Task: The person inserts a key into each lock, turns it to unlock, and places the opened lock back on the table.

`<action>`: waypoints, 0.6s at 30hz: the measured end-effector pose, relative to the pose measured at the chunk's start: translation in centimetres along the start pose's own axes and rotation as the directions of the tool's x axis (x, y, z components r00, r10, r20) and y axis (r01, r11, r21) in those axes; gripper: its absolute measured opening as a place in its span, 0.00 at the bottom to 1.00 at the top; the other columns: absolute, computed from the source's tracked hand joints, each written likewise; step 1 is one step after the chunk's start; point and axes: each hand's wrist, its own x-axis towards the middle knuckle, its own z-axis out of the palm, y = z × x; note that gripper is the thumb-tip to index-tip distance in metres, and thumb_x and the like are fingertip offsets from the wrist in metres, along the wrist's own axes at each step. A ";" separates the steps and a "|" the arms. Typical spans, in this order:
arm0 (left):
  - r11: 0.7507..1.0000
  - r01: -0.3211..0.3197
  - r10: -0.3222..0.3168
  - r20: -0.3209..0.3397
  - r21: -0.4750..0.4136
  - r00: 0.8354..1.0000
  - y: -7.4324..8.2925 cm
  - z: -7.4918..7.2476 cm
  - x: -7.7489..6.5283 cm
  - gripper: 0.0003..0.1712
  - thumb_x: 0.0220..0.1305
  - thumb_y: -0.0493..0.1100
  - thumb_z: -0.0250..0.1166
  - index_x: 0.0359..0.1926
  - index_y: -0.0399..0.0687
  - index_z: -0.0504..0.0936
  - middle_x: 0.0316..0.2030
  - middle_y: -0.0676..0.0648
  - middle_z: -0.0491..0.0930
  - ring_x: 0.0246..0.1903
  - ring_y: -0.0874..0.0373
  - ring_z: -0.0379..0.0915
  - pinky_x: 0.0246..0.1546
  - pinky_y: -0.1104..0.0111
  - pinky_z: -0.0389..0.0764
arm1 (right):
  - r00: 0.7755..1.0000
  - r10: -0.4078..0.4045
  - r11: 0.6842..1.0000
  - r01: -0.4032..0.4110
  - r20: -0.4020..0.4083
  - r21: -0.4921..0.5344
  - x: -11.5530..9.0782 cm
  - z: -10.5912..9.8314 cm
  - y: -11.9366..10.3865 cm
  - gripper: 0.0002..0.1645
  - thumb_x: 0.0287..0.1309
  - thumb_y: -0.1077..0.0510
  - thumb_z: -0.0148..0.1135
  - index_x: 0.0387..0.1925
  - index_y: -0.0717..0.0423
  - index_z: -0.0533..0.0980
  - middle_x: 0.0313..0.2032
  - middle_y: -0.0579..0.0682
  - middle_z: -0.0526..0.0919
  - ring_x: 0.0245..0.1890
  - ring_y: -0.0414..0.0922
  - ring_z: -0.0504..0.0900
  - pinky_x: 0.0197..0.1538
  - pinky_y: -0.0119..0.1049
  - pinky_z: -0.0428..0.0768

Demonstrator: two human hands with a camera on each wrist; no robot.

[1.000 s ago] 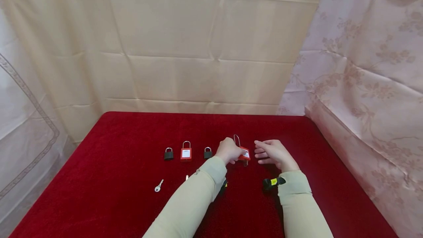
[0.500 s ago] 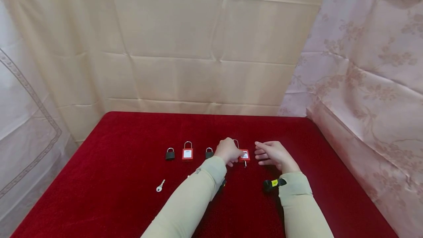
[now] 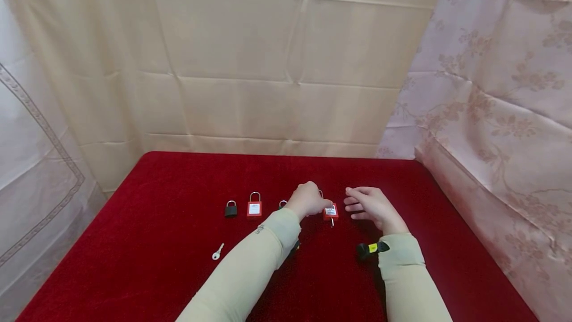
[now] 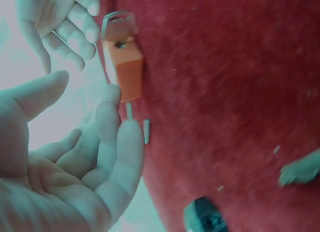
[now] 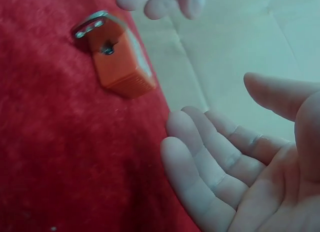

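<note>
A red padlock [image 3: 330,211] with a white label lies on the red cloth between my hands, a key [image 3: 332,222] standing out from its bottom end. In the right wrist view a dark hole shows in the top of this padlock [image 5: 122,64], beside its metal shackle. My left hand [image 3: 308,200] is just left of it, thumb overlapping the label in the head view. The left wrist view shows this hand [image 4: 75,157] with thumb and fingers apart, nothing between them. My right hand [image 3: 368,207] hovers right of the padlock, fingers loosely bent, holding nothing.
Left of my hands stand in a row a black padlock [image 3: 230,209], another red padlock [image 3: 254,208], and a partly hidden small padlock [image 3: 282,203]. Nearer me lies a loose key [image 3: 217,252]. Curtains [image 3: 268,63] hang behind and beside the table.
The tilted red padlock in my left hand has been straightened and laid on the cloth. My left hand has let go and shifted slightly left; the right hand has barely moved.
</note>
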 end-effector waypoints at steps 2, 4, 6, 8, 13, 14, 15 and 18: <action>0.999 -0.038 0.039 -0.021 0.028 0.999 0.2 -0.6 -0.3 0.17 0.64 0.52 0.71 0.25 0.44 0.85 0.18 0.52 0.77 0.20 0.59 0.71 0.24 0.65 0.76 | 1.000 -0.020 1.000 0.020 -0.004 0.001 -0.2 0.0 -0.4 0.35 0.72 0.46 0.61 0.65 0.70 0.69 0.51 0.69 0.83 0.42 0.53 0.87 0.42 0.44 0.86; 0.997 -0.069 0.070 -0.030 0.034 0.997 0.3 -1.3 -0.6 0.16 0.64 0.52 0.71 0.29 0.44 0.86 0.22 0.53 0.79 0.24 0.60 0.73 0.28 0.64 0.77 | 0.999 -0.041 0.999 0.041 -0.011 0.001 -0.4 0.0 -0.9 0.35 0.72 0.46 0.60 0.65 0.71 0.69 0.52 0.69 0.82 0.43 0.54 0.87 0.43 0.44 0.86; 0.996 -0.088 0.089 -0.033 0.024 0.995 0.5 -2.1 -1.0 0.15 0.64 0.53 0.71 0.35 0.45 0.87 0.27 0.53 0.82 0.28 0.59 0.77 0.32 0.64 0.79 | 0.998 -0.065 0.998 0.065 -0.013 -0.002 -0.7 0.0 -1.5 0.34 0.73 0.47 0.60 0.65 0.71 0.68 0.51 0.69 0.82 0.44 0.55 0.87 0.43 0.45 0.86; 0.994 -0.105 0.105 -0.028 0.011 0.994 0.5 -2.8 -1.4 0.17 0.64 0.54 0.71 0.39 0.44 0.87 0.30 0.52 0.83 0.31 0.58 0.78 0.34 0.63 0.80 | 0.996 -0.086 0.996 0.086 -0.013 0.002 -1.0 0.1 -2.0 0.34 0.73 0.47 0.60 0.64 0.71 0.69 0.51 0.69 0.83 0.45 0.56 0.87 0.43 0.46 0.86; 0.988 -0.156 0.157 -0.048 0.013 0.986 0.5 -4.3 -2.3 0.19 0.65 0.56 0.70 0.45 0.45 0.87 0.34 0.52 0.84 0.34 0.59 0.79 0.38 0.63 0.81 | 0.990 -0.137 0.990 0.137 -0.007 -0.007 -1.6 0.1 -2.9 0.31 0.71 0.47 0.62 0.61 0.69 0.72 0.48 0.66 0.84 0.45 0.57 0.87 0.43 0.46 0.86; 0.986 -0.165 0.165 -0.054 0.015 0.985 0.5 -4.5 -2.4 0.19 0.65 0.56 0.70 0.45 0.45 0.87 0.35 0.52 0.84 0.34 0.59 0.79 0.38 0.63 0.81 | 0.989 -0.146 0.989 0.146 -0.005 -0.016 -1.7 0.1 -3.1 0.31 0.71 0.47 0.62 0.61 0.68 0.72 0.49 0.67 0.84 0.44 0.56 0.87 0.43 0.46 0.86; 0.985 -0.174 0.175 -0.059 0.019 0.983 0.4 -4.7 -2.6 0.19 0.65 0.56 0.69 0.46 0.46 0.87 0.36 0.52 0.84 0.34 0.59 0.79 0.39 0.63 0.81 | 0.988 -0.153 0.988 0.153 -0.003 -0.024 -1.8 0.1 -3.2 0.31 0.71 0.47 0.62 0.61 0.68 0.72 0.49 0.67 0.84 0.44 0.56 0.87 0.43 0.45 0.86; 0.981 -0.193 0.194 -0.074 0.019 0.978 0.2 -5.0 -3.0 0.20 0.66 0.56 0.69 0.47 0.47 0.87 0.38 0.52 0.84 0.36 0.60 0.79 0.40 0.63 0.81 | 0.986 -0.168 0.985 0.168 0.005 -0.046 -2.0 0.1 -3.5 0.32 0.71 0.46 0.62 0.62 0.66 0.72 0.51 0.69 0.83 0.44 0.55 0.87 0.43 0.44 0.86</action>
